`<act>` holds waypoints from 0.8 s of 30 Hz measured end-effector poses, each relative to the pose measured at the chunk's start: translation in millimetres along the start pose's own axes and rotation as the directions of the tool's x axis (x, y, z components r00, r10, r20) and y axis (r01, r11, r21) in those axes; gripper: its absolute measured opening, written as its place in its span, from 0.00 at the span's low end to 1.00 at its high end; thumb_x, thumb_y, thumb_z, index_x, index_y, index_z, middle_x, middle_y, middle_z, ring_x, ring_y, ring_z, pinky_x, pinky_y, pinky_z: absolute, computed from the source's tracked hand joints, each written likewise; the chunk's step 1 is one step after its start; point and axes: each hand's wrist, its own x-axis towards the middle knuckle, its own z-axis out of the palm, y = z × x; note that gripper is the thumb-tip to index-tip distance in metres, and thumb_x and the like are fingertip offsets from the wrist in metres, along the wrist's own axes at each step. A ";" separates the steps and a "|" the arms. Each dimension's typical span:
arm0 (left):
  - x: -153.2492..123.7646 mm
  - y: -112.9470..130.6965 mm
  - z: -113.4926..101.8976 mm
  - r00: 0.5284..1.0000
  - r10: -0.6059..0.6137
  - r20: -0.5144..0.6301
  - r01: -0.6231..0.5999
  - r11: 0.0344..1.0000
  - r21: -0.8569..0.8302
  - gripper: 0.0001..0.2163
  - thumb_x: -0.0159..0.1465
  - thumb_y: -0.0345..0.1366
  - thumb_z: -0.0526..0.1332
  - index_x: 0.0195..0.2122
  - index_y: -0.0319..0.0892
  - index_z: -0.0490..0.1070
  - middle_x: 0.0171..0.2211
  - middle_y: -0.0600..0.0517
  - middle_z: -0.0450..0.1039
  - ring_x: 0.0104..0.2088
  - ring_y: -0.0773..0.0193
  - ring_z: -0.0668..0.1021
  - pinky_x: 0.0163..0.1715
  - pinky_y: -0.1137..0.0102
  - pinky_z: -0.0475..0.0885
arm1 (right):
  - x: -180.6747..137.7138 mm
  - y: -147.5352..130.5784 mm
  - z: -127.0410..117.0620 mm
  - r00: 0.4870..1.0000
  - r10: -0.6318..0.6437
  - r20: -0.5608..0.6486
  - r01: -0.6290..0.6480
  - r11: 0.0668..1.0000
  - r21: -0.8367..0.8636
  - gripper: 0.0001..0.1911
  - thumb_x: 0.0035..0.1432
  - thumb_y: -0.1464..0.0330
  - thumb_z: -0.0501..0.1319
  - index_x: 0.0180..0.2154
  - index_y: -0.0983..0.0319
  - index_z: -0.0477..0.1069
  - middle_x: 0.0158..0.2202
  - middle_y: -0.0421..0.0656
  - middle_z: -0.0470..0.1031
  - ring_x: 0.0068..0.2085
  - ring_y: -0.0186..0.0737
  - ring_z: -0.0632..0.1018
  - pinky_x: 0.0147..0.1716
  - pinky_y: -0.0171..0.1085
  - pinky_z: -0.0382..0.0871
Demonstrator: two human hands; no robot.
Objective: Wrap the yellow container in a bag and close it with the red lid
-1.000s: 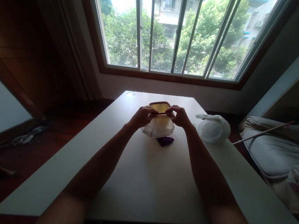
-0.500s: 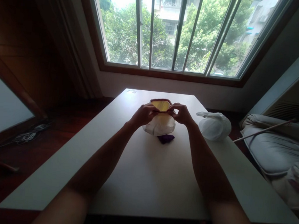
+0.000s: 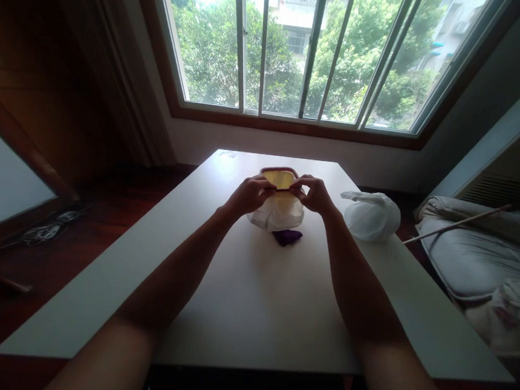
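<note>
Near the far end of the table stands a small yellow-lined bin [image 3: 280,177] with a reddish-brown rim [image 3: 282,169]. A translucent whitish plastic bag [image 3: 277,213] hangs around its outside. My left hand [image 3: 251,194] pinches the near edge of the rim from the left. From the right, my right hand [image 3: 311,194] pinches that same edge, a short gap from the left fingers. Both hands are closed, and the fingertips partly cover the rim. Just in front of the bin lies a crumpled dark purple piece [image 3: 287,237]; its kind is unclear.
A knotted white plastic bag [image 3: 371,217] sits on the white table [image 3: 258,316] to the right of my right forearm. Beyond the right table edge are a pale cushion-like bundle [image 3: 459,255] and a thin stick [image 3: 457,224]. A window [image 3: 290,52] is behind the table.
The view has shifted slightly, so everything sits a little higher in the picture. Both hands keep their pinch on the rim, with little other visible movement.
</note>
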 end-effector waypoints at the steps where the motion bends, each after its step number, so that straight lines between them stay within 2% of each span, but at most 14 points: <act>1: 0.0 -0.4 0.3 1.000 0.005 0.000 -0.005 1.000 -0.001 0.09 0.65 0.33 0.61 0.41 0.41 0.81 0.37 0.47 0.80 0.37 0.59 0.80 0.42 0.65 0.75 | -0.1 0.7 0.2 1.000 0.004 -0.001 -0.004 1.000 0.009 0.06 0.53 0.73 0.66 0.33 0.59 0.81 0.35 0.45 0.79 0.37 0.44 0.77 0.42 0.43 0.72; 10: -0.3 -3.6 0.4 1.000 0.012 -0.009 -0.011 0.999 0.033 0.08 0.64 0.34 0.63 0.40 0.41 0.81 0.37 0.47 0.80 0.37 0.59 0.79 0.42 0.64 0.74 | -1.1 2.0 2.5 1.000 -0.008 -0.007 0.008 0.999 0.037 0.05 0.53 0.72 0.66 0.33 0.60 0.81 0.35 0.46 0.80 0.38 0.44 0.78 0.42 0.43 0.73; 24: -0.4 -2.5 -3.0 0.999 0.001 0.046 -0.003 0.999 0.039 0.08 0.64 0.35 0.63 0.40 0.42 0.81 0.36 0.48 0.79 0.36 0.59 0.79 0.40 0.65 0.74 | -1.2 -0.3 0.0 0.999 -0.024 0.036 0.023 1.000 0.015 0.05 0.54 0.71 0.67 0.34 0.60 0.81 0.35 0.45 0.80 0.36 0.43 0.78 0.40 0.42 0.72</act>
